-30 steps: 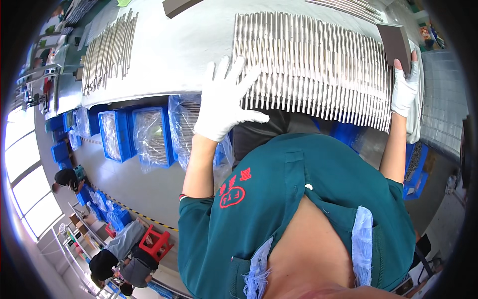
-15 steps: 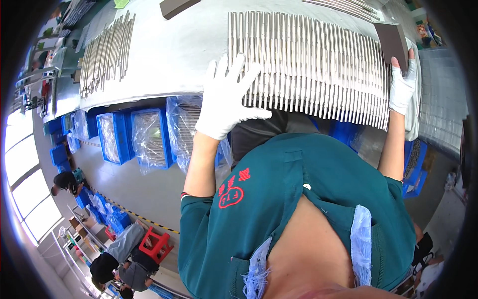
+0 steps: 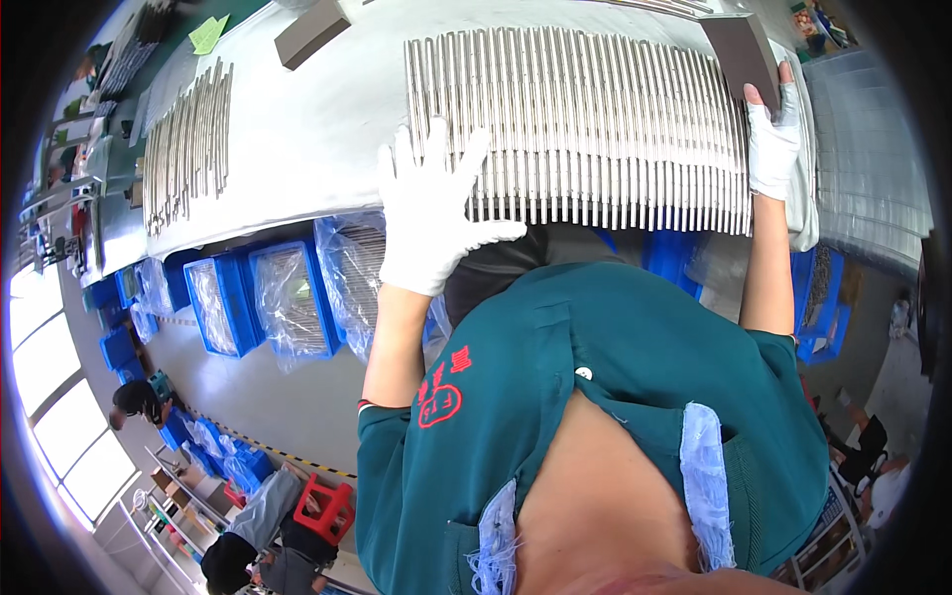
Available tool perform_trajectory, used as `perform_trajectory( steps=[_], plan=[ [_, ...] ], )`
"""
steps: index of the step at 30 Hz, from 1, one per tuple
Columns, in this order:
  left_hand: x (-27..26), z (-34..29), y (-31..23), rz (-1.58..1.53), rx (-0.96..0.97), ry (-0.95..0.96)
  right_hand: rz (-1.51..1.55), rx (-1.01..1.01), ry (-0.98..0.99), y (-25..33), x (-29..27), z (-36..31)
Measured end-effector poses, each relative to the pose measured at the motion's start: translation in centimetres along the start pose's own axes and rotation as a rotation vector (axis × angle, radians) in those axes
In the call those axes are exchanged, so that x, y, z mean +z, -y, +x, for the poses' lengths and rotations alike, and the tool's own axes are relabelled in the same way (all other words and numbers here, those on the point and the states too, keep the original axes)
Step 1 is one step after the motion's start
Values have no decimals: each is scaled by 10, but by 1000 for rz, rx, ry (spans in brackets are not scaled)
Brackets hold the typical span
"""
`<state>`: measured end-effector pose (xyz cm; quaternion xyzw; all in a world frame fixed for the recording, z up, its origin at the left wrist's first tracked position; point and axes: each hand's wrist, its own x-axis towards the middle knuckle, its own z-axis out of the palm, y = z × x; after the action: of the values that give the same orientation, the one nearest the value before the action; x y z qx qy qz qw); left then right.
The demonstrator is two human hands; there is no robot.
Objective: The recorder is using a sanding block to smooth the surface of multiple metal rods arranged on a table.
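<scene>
A long row of thin metal rods point(image 3: 585, 119), several of them U-bent at the far end, lies side by side on the pale covered table. My left hand point(image 3: 426, 223), in a white glove, is open with fingers spread over the row's near left corner; the thumb points right along the rods' near ends. At the row's right end, my right hand point(image 3: 774, 149) wears a white glove with bare thumb and fingertip. It grips the near end of a dark brown rectangular block point(image 3: 742, 55), which stands against the last rods.
A second brown block point(image 3: 313, 32) lies at the far left of the tabletop point(image 3: 317, 119). Further left is a smaller group of rods point(image 3: 188, 144). Blue crates point(image 3: 220, 307) with plastic-wrapped rods stand below the front edge. Other people and a red stool point(image 3: 324, 509) are at lower left.
The whole view has shifted, so the table and rods appear further left. Both hands keep about the same places on the row, the right one still on its block.
</scene>
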<state>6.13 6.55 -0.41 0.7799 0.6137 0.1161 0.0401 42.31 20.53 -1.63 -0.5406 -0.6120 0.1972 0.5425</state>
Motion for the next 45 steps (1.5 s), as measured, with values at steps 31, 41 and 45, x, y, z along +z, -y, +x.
perform_trajectory(
  steps=[31,41,45],
  plan=[
    [40,56,-130,-180,428,-112,134,-81,-49,-24,-3,-1],
    [39,53,-131,-195,460,-73,175,-87,-55,-23,-3,-1],
    [44,52,-130,-218,471,-87,165,-82,-47,-25,-3,-2]
  ],
)
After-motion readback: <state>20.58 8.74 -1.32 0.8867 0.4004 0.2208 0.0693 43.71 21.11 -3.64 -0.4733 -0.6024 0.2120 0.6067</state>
